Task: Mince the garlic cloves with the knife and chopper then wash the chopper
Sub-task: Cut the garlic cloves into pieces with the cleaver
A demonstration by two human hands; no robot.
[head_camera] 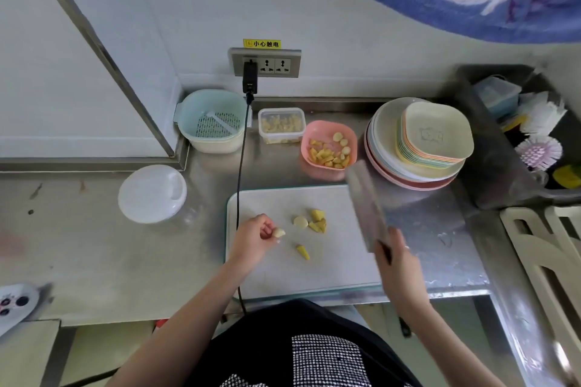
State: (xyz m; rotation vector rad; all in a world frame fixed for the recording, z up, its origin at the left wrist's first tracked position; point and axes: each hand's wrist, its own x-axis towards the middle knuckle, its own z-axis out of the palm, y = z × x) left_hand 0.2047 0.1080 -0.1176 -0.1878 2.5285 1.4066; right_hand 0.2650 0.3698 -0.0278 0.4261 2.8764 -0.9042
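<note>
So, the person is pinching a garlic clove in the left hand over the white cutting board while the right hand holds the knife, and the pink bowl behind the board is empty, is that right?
Not quite: the head view shows the pink bowl holding garlic pieces. The rest stands: the left hand pinches a garlic clove over the cutting board, and the right hand holds the knife.

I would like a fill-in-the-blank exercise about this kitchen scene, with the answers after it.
1. The left hand pinches a garlic ____.
2. The right hand holds a ____.
3. The cutting board lies on a ____ counter.
4. The bowl behind the board is ____ in colour.

Missing words: clove; knife; steel; pink
</note>
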